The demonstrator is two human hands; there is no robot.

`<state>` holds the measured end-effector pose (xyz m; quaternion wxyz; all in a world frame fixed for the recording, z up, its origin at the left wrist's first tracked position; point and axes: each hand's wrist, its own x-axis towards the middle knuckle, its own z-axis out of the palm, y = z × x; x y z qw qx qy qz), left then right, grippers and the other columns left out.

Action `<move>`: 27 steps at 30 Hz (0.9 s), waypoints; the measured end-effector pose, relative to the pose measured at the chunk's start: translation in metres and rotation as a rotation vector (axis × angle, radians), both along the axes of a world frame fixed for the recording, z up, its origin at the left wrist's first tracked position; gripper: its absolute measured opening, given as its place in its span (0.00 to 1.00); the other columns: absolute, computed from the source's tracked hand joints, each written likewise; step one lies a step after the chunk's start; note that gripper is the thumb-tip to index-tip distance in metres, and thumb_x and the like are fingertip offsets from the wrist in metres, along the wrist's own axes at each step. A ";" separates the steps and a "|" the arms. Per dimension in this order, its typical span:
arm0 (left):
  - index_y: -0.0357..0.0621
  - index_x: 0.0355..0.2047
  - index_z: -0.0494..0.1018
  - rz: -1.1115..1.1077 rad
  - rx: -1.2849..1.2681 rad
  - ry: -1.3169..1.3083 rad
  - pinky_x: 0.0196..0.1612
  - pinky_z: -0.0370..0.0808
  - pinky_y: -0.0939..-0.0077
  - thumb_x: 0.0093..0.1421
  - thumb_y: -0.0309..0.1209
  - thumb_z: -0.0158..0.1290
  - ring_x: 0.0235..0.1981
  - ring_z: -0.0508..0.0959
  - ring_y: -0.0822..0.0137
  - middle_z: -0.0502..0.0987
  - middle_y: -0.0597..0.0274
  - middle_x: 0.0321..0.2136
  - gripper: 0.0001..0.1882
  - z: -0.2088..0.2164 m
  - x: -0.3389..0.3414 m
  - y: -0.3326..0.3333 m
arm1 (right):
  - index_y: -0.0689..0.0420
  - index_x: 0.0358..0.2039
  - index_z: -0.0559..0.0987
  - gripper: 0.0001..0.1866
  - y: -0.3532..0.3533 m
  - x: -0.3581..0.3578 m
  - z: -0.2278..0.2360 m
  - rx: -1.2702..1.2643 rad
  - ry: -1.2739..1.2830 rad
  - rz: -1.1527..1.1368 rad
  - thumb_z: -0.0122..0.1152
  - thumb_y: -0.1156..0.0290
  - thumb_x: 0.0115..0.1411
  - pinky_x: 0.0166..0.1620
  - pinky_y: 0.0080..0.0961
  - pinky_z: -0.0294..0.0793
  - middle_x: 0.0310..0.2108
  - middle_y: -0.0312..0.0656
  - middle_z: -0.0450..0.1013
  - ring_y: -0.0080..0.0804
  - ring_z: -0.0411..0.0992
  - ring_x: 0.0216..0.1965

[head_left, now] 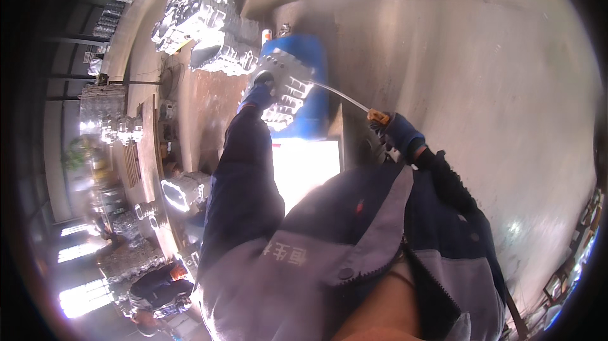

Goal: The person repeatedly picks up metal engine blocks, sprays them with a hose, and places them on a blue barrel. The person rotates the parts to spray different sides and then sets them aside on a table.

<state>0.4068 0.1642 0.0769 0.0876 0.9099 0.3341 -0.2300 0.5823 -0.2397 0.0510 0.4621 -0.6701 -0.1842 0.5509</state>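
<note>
A silvery metal casting point(278, 65) with ribs and openings along one side rests on a blue surface point(308, 46). My left hand point(258, 92), in a dark blue glove, grips its left edge. My right hand point(405, 135), gloved too, is closed around the orange handle of a tool with a long, slightly curved metal rod point(342, 96). The tip of the rod reaches the ribbed side of the casting. Whether it touches there, I cannot tell.
More metal castings point(209, 18) are stacked at the far left. Another casting point(183, 194) stands near a long wooden edge on the left. At the lower left is another person point(158, 290). A bright white panel point(304, 167) lies just before my body. Grey floor point(494, 88) stretches to the right.
</note>
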 end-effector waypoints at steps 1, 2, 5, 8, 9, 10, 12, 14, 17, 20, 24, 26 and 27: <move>0.51 0.57 0.70 -0.081 0.088 0.052 0.59 0.68 0.62 0.58 0.45 0.54 0.57 0.71 0.51 0.71 0.50 0.56 0.27 -0.004 -0.009 0.000 | 0.56 0.41 0.79 0.18 -0.002 0.000 0.003 -0.033 -0.157 0.019 0.59 0.53 0.63 0.18 0.26 0.70 0.16 0.37 0.70 0.25 0.68 0.12; 0.50 0.57 0.70 -0.130 0.130 0.096 0.56 0.69 0.62 0.56 0.44 0.56 0.55 0.72 0.52 0.72 0.50 0.53 0.29 -0.008 -0.016 0.001 | 0.57 0.40 0.79 0.18 -0.002 -0.001 0.006 -0.087 -0.212 -0.021 0.59 0.53 0.63 0.19 0.26 0.70 0.15 0.37 0.70 0.25 0.67 0.12; 0.46 0.56 0.70 -0.045 -0.080 -0.006 0.48 0.74 0.61 0.51 0.40 0.64 0.47 0.76 0.55 0.75 0.51 0.46 0.33 -0.019 -0.030 0.004 | 0.59 0.39 0.78 0.20 -0.003 -0.007 0.013 -0.197 -0.384 -0.056 0.60 0.53 0.63 0.18 0.25 0.69 0.15 0.35 0.70 0.25 0.67 0.12; 0.45 0.58 0.68 -0.328 0.185 0.138 0.45 0.75 0.63 0.48 0.39 0.67 0.46 0.76 0.57 0.76 0.53 0.45 0.37 -0.017 -0.029 0.000 | 0.59 0.39 0.79 0.19 -0.003 -0.009 0.014 -0.044 -0.172 -0.022 0.60 0.53 0.63 0.20 0.25 0.70 0.15 0.35 0.71 0.24 0.68 0.13; 0.45 0.59 0.66 -0.206 0.089 0.047 0.46 0.75 0.63 0.47 0.40 0.68 0.47 0.76 0.57 0.76 0.53 0.48 0.39 -0.012 -0.025 -0.004 | 0.59 0.38 0.79 0.19 -0.003 -0.009 0.013 -0.115 -0.228 -0.086 0.60 0.54 0.63 0.20 0.26 0.70 0.16 0.35 0.71 0.24 0.68 0.14; 0.44 0.61 0.65 -0.033 -0.039 0.006 0.46 0.75 0.63 0.46 0.41 0.69 0.48 0.76 0.57 0.75 0.53 0.50 0.42 -0.005 -0.019 -0.010 | 0.59 0.38 0.79 0.19 -0.004 -0.007 0.012 -0.179 -0.218 -0.096 0.60 0.54 0.62 0.21 0.26 0.69 0.16 0.35 0.72 0.23 0.68 0.14; 0.40 0.61 0.64 0.012 -0.154 -0.273 0.47 0.75 0.69 0.48 0.40 0.69 0.49 0.76 0.58 0.74 0.51 0.52 0.42 0.013 -0.007 -0.025 | 0.59 0.38 0.80 0.17 -0.006 -0.002 0.011 -0.148 -0.220 -0.093 0.61 0.56 0.62 0.22 0.26 0.69 0.17 0.35 0.72 0.22 0.69 0.15; 0.38 0.57 0.67 0.094 -0.428 -0.434 0.45 0.75 0.71 0.51 0.38 0.67 0.46 0.76 0.61 0.76 0.53 0.48 0.35 0.029 0.009 -0.041 | 0.58 0.38 0.80 0.15 -0.008 0.001 0.009 0.029 -0.267 -0.047 0.62 0.59 0.62 0.22 0.26 0.69 0.18 0.36 0.73 0.22 0.70 0.17; 0.37 0.49 0.74 0.170 -0.537 -0.735 0.41 0.75 0.72 0.55 0.38 0.65 0.40 0.79 0.67 0.80 0.58 0.41 0.25 0.022 0.027 -0.063 | 0.54 0.40 0.81 0.16 -0.008 0.004 0.009 0.048 -0.166 0.008 0.59 0.55 0.62 0.34 0.25 0.73 0.26 0.36 0.78 0.22 0.75 0.29; 0.37 0.48 0.75 0.167 -0.596 -0.725 0.41 0.75 0.74 0.56 0.36 0.63 0.40 0.79 0.68 0.80 0.59 0.41 0.22 -0.001 0.030 -0.051 | 0.54 0.43 0.81 0.19 -0.007 0.002 0.011 -0.190 -0.024 -0.027 0.56 0.52 0.64 0.35 0.24 0.73 0.27 0.35 0.78 0.24 0.75 0.29; 0.37 0.46 0.76 0.196 -0.695 -0.654 0.41 0.75 0.76 0.57 0.35 0.62 0.41 0.79 0.70 0.80 0.60 0.41 0.19 -0.035 0.010 -0.018 | 0.53 0.44 0.81 0.18 -0.003 0.004 0.009 0.074 -0.391 0.118 0.55 0.54 0.65 0.37 0.24 0.75 0.29 0.40 0.79 0.27 0.76 0.31; 0.37 0.45 0.77 0.219 -0.755 -0.635 0.41 0.75 0.77 0.58 0.34 0.61 0.41 0.79 0.72 0.81 0.60 0.41 0.17 -0.043 -0.001 -0.011 | 0.54 0.45 0.81 0.16 -0.003 0.004 0.006 0.133 -0.250 0.048 0.56 0.57 0.64 0.38 0.25 0.75 0.31 0.44 0.80 0.28 0.77 0.31; 0.38 0.45 0.77 0.237 -0.788 -0.622 0.41 0.74 0.77 0.58 0.33 0.61 0.41 0.79 0.72 0.81 0.60 0.40 0.17 -0.044 -0.007 -0.008 | 0.54 0.45 0.81 0.16 -0.005 0.005 0.005 0.000 -0.199 -0.041 0.57 0.57 0.64 0.39 0.25 0.75 0.31 0.45 0.80 0.29 0.77 0.31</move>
